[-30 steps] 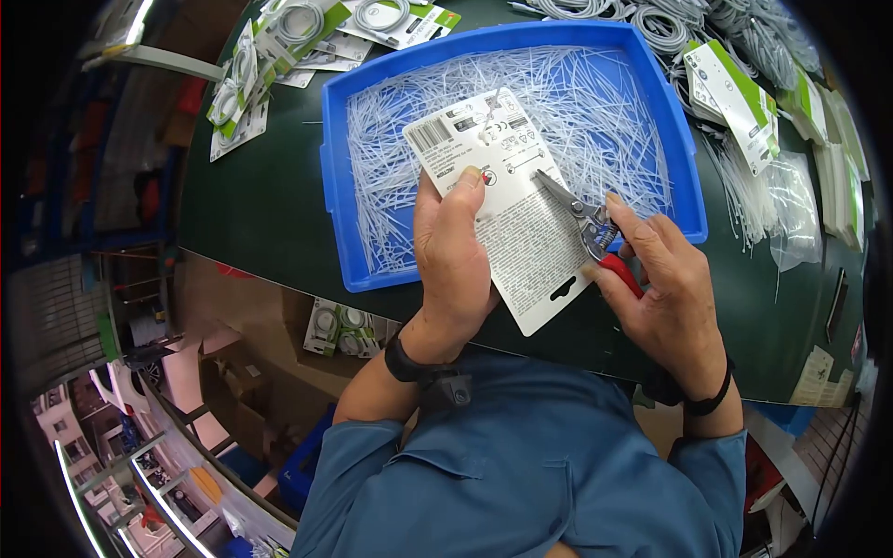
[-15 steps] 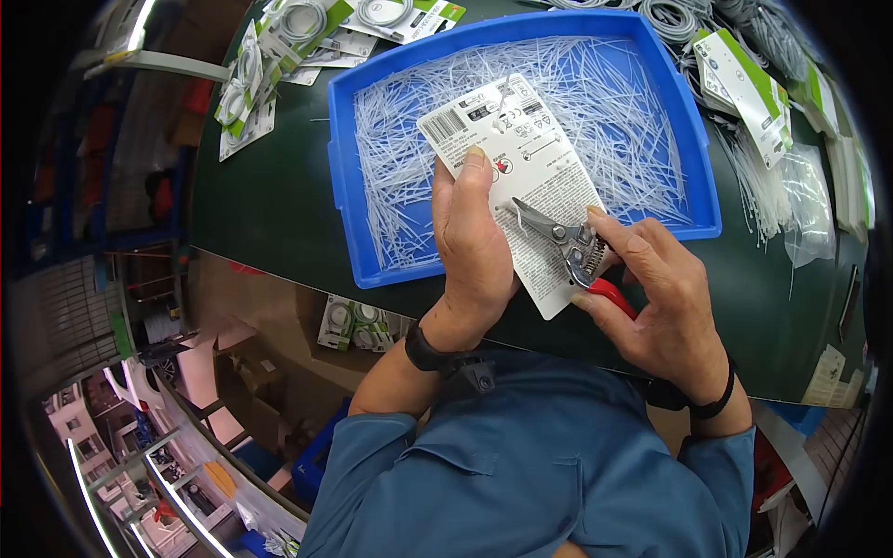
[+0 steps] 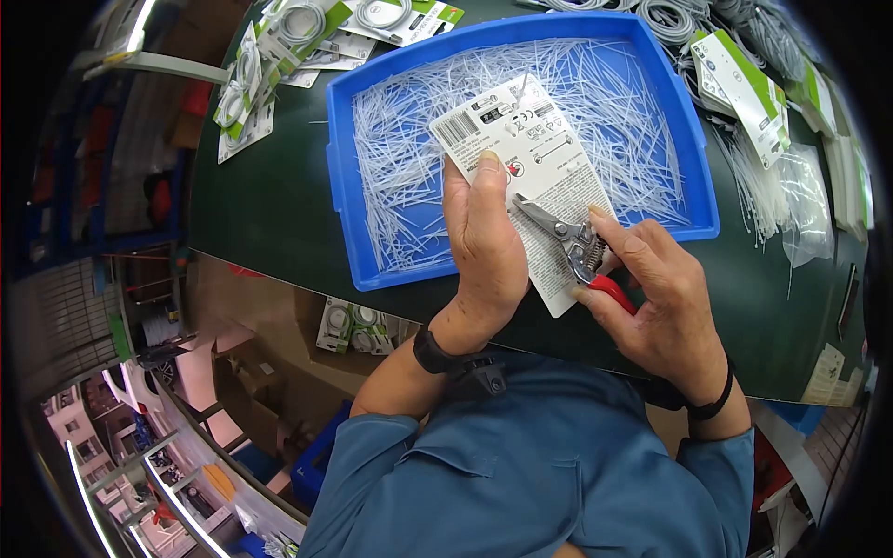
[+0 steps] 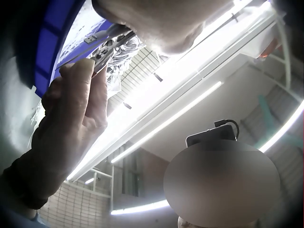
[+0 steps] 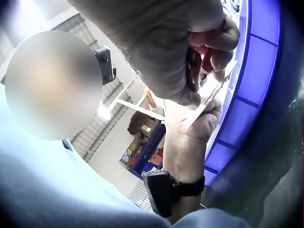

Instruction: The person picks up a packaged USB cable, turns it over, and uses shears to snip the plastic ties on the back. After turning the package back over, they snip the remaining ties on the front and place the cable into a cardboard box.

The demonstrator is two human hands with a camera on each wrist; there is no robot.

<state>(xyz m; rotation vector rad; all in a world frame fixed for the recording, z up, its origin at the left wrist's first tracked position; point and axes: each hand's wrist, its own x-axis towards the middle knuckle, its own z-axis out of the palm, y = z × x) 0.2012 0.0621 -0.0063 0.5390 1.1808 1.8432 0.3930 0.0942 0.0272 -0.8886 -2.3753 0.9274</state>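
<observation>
The left hand (image 3: 489,244) grips a white printed card (image 3: 566,175) by its left edge, thumb on the printed face, the card tilted above the blue tray. Red-handled cutters (image 3: 577,244) lie across the card's face, their tips beside the left thumb's base. Around the red handle, the right hand (image 3: 662,296) is curled, thumb below and index finger above. In the left wrist view the right hand (image 4: 71,109) holds the cutters (image 4: 110,50). The right wrist view has the card (image 5: 209,102) edge-on, between the two hands. What lies behind the card is hidden.
The blue tray (image 3: 346,209) holds many thin white ties. Packaged cables (image 3: 244,79) lie at the back left. Coiled grey cables (image 3: 672,20), green-and-white cards (image 3: 744,93) and a clear bag (image 3: 806,200) are on the right of the dark green table (image 3: 260,219).
Over the last second the left hand has shifted slightly right with the card. The cutters' tips have moved from the card's upper middle to near its left edge, beside the left thumb.
</observation>
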